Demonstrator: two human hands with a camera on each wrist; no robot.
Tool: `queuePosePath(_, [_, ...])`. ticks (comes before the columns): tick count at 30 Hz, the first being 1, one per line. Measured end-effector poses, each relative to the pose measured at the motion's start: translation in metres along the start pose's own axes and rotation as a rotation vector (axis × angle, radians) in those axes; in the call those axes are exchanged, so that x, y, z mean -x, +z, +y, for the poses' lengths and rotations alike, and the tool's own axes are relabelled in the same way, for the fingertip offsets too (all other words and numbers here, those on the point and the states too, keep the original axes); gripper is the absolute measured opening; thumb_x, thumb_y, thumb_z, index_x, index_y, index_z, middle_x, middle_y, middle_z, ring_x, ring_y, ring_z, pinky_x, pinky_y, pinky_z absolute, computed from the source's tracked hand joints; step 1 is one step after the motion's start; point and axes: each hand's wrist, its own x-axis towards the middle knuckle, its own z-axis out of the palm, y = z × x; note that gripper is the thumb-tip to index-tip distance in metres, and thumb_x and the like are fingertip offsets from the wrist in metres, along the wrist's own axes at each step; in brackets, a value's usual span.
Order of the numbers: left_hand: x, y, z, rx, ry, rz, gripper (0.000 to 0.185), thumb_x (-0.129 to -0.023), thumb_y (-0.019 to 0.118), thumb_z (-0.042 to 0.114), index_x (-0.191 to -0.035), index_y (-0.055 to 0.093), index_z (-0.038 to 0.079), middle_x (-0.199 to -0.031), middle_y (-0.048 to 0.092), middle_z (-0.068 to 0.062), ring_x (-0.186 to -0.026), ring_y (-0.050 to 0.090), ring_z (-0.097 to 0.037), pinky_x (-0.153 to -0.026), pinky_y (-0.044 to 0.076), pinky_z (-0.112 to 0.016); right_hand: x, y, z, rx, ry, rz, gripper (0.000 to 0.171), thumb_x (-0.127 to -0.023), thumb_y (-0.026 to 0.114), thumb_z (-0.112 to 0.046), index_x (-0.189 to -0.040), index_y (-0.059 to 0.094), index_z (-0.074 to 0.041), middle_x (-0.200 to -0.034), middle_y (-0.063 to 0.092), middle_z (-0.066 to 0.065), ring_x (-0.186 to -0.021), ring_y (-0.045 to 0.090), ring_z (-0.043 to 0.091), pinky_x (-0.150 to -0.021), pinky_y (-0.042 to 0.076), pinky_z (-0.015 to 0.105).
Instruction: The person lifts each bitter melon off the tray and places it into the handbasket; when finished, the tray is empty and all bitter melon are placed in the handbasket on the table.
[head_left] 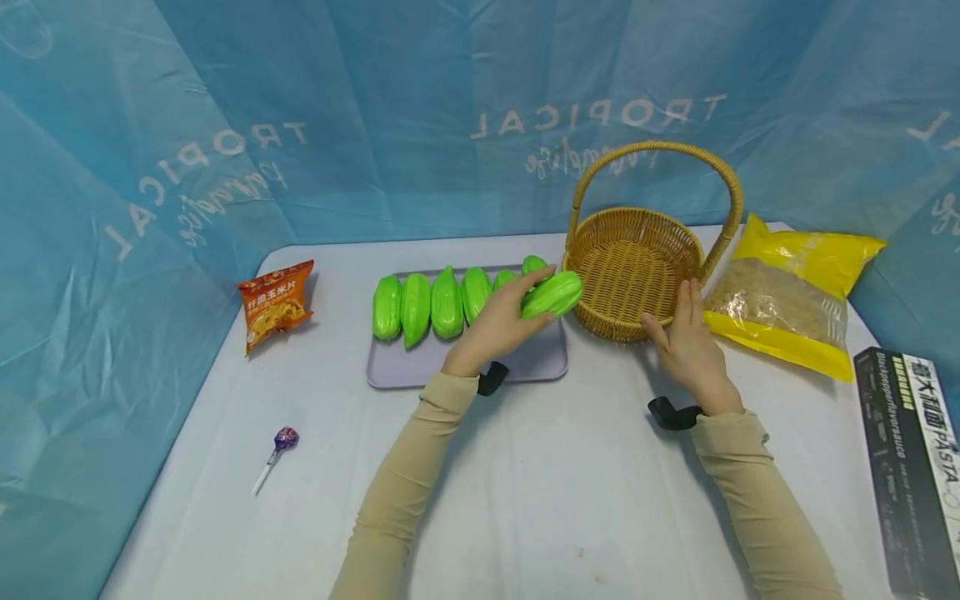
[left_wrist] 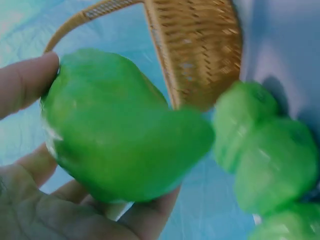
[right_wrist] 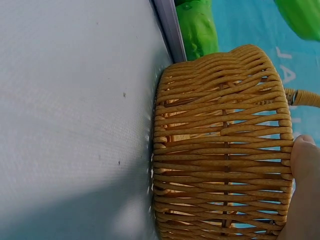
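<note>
My left hand (head_left: 498, 323) grips an elongated, ridged, bright green fruit or vegetable (head_left: 553, 294), its exact kind unclear. In the left wrist view, thumb and fingers wrap round this green piece (left_wrist: 115, 130), held in the air beside the basket. Several matching green pieces (head_left: 447, 304) lie in a row on a lilac tray (head_left: 465, 379); my hand hides part of the row. Straight fingers of my right hand (head_left: 692, 354) rest on the front right rim of a wicker basket (head_left: 632, 271) with a tall handle. The right wrist view has the thumb against the basket's rim (right_wrist: 287, 150).
A yellow bag (head_left: 795, 292) lies right of the basket, with a black pasta box (head_left: 907, 467) nearer the right edge. On the left are an orange snack packet (head_left: 276, 307) and a lollipop (head_left: 285, 439). A blue curtain (head_left: 420, 125) hangs behind the white table (head_left: 570, 500).
</note>
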Motion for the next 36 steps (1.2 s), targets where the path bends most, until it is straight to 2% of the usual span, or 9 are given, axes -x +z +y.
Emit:
queuePosePath(4, [-0.013, 0.002, 0.011, 0.049, 0.002, 0.003, 0.068, -0.095, 0.062, 0.026, -0.154, 0.028, 0.026, -0.146, 0.045, -0.010, -0.124, 0.052, -0.026, -0.099, 0.047, -0.044, 0.000, 0.000, 0.000, -0.004, 0.001, -0.002, 0.091, -0.099, 0.017, -0.062, -0.150, -0.015, 0.006, -0.159, -0.017, 0.026, -0.119, 0.035, 0.068, -0.087, 0.043, 0.070])
queuePosePath(9, [-0.029, 0.005, 0.022, 0.094, 0.009, -0.028, 0.069, -0.096, 0.061, 0.026, -0.155, 0.025, 0.025, -0.153, 0.037, -0.007, -0.133, 0.046, -0.026, -0.104, 0.045, -0.043, -0.001, -0.001, -0.001, 0.001, 0.005, 0.000, 0.091, -0.099, 0.018, -0.062, -0.151, -0.015, 0.006, -0.159, -0.016, 0.026, -0.119, 0.036, 0.068, -0.088, 0.042, 0.070])
queuePosePath(12, [-0.038, 0.007, 0.028, 0.101, 0.011, -0.046, 0.069, -0.097, 0.060, 0.028, -0.155, 0.024, 0.025, -0.157, 0.032, -0.003, -0.138, 0.041, -0.024, -0.107, 0.042, -0.042, -0.001, -0.001, -0.001, -0.001, 0.005, 0.000, 0.091, -0.100, 0.020, -0.061, -0.151, -0.014, 0.006, -0.159, -0.016, 0.026, -0.119, 0.035, 0.069, -0.089, 0.041, 0.071])
queuePosePath(21, [-0.062, 0.006, 0.045, 0.089, 0.017, -0.082, 0.066, -0.097, 0.059, 0.031, -0.154, 0.026, 0.028, -0.157, 0.032, -0.001, -0.134, 0.046, -0.024, -0.104, 0.044, -0.038, -0.001, 0.000, 0.000, -0.004, 0.004, 0.003, 0.090, -0.099, 0.019, -0.061, -0.151, -0.013, 0.006, -0.159, -0.015, 0.027, -0.121, 0.032, 0.069, -0.090, 0.040, 0.072])
queuePosePath(25, [-0.074, 0.005, 0.054, 0.101, -0.010, -0.107, 0.066, -0.097, 0.058, 0.033, -0.154, 0.026, 0.029, -0.159, 0.029, 0.001, -0.139, 0.040, -0.023, -0.107, 0.043, -0.041, -0.002, -0.001, 0.000, -0.006, 0.008, -0.003, 0.090, -0.099, 0.018, -0.061, -0.151, -0.014, 0.005, -0.159, -0.017, 0.025, -0.121, 0.032, 0.069, -0.090, 0.040, 0.072])
queuePosePath(31, [-0.092, 0.008, 0.064, 0.150, -0.056, -0.138, 0.064, -0.098, 0.056, 0.034, -0.154, 0.025, 0.030, -0.158, 0.028, 0.003, -0.141, 0.037, -0.020, -0.107, 0.042, -0.038, -0.001, -0.002, 0.000, -0.004, 0.015, -0.014, 0.091, -0.099, 0.018, -0.062, -0.151, -0.015, 0.005, -0.159, -0.018, 0.025, -0.121, 0.032, 0.069, -0.090, 0.040, 0.071])
queuePosePath(36, [-0.102, 0.010, 0.073, 0.220, -0.097, -0.161, 0.061, -0.100, 0.054, 0.031, -0.154, 0.026, 0.026, -0.154, 0.036, -0.004, -0.129, 0.049, -0.021, -0.096, 0.050, -0.032, -0.001, -0.001, 0.000, -0.005, 0.016, -0.016, 0.091, -0.099, 0.018, -0.062, -0.151, -0.014, 0.005, -0.159, -0.018, 0.025, -0.120, 0.033, 0.070, -0.089, 0.041, 0.072])
